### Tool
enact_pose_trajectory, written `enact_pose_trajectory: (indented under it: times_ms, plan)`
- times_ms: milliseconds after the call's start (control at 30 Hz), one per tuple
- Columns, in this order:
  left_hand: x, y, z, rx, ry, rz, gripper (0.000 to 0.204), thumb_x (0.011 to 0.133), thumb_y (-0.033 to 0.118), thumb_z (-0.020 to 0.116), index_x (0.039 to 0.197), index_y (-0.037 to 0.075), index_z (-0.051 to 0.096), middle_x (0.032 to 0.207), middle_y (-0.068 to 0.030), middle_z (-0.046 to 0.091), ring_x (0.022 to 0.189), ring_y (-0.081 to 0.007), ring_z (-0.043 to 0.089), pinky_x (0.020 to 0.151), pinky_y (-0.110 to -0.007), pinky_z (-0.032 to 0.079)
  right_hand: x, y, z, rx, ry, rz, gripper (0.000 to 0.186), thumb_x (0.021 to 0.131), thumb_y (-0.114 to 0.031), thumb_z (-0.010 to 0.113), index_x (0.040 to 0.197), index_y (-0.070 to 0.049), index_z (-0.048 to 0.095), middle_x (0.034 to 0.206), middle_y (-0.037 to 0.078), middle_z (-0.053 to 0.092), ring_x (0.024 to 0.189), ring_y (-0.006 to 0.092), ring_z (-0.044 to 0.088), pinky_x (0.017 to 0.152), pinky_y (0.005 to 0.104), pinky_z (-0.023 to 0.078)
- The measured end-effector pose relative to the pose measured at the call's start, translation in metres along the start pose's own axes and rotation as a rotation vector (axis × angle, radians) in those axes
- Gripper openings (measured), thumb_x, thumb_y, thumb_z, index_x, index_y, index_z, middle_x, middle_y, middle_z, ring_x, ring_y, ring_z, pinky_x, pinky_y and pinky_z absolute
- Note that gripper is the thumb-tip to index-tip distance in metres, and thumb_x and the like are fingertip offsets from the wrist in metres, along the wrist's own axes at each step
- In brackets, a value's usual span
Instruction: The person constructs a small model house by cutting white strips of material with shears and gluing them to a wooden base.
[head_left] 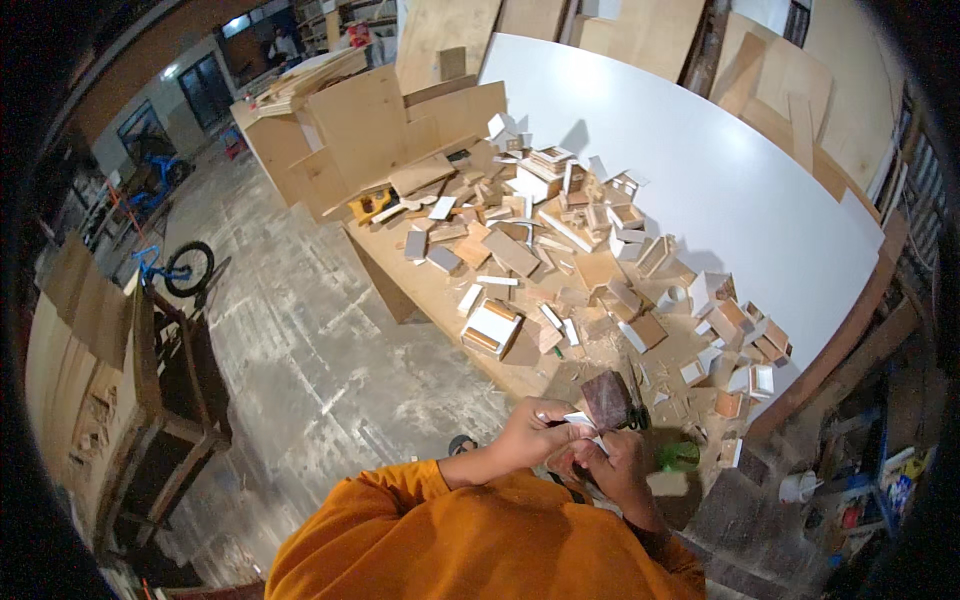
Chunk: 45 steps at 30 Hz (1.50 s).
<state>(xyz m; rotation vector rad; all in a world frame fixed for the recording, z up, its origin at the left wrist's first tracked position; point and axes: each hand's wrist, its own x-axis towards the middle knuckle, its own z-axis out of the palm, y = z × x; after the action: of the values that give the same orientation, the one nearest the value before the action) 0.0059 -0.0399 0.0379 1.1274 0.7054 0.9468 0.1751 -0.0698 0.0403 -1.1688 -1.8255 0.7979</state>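
In the head view, my left hand is closed, thumb on top, on a small white piece at the bottom centre. My right hand is closed on the same piece from the right, fingers bent. Just above my hands lies a dark brown block at the worktop's near edge, with a dark object behind it that I cannot make out. A green object is to the right of my right hand. What my curled fingers cover is hidden.
Several wood and white offcuts are heaped ahead, before a white board. A yellow tool is among them. At left stand a wooden bench and a blue bicycle on concrete. Cluttered shelves flank the right.
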Motion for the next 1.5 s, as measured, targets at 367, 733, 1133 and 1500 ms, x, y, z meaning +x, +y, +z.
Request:
enact_pose_trajectory:
  times_ms: [367,733,1133,1500]
  plan:
    - [-0.009,0.001,-0.026,-0.219,0.011,0.008,0.005,0.085,0.0,0.062,0.086,-0.003,0.067,0.075,-0.0052,0.066,0.067,-0.0092,0.058,0.06,-0.024,0.046,0.015,-0.017,0.008,0.286,-0.174,0.131,0.029,0.087,-0.025,0.059,0.07,-0.001,0.057,0.061,0.01,0.06,0.051,0.02,0.059,0.05,0.0315,0.046]
    - [-0.013,0.012,-0.044,-0.195,0.193,0.005,0.009,0.08,0.005,0.068,0.085,-0.002,0.069,0.077,-0.008,0.067,0.066,-0.0127,0.061,0.06,-0.025,0.049,0.03,-0.014,0.021,-0.126,0.057,-0.147,0.021,0.083,-0.012,0.062,0.066,-0.001,0.053,0.057,0.014,0.054,0.05,0.0313,0.055,0.046,0.0381,0.041]
    - [-0.01,0.008,-0.048,-0.323,0.061,-0.126,0.017,0.086,0.015,0.065,0.087,-0.002,0.067,0.076,-0.0095,0.067,0.067,-0.0157,0.062,0.062,-0.027,0.05,0.027,0.005,0.006,-0.045,-0.109,-0.223,0.019,0.075,-0.015,0.068,0.069,-0.002,0.056,0.059,0.013,0.054,0.051,0.032,0.055,0.046,0.0372,0.041]
    - [-0.008,0.003,-0.047,-0.128,0.037,-0.102,0.026,0.091,0.024,0.058,0.086,0.0,0.068,0.076,-0.0087,0.068,0.072,-0.0151,0.063,0.069,-0.028,0.049,0.021,0.009,-0.002,0.055,-0.126,-0.102,0.024,0.081,-0.025,0.065,0.081,-0.001,0.063,0.064,0.014,0.059,0.057,0.0306,0.06,0.05,0.0373,0.044]
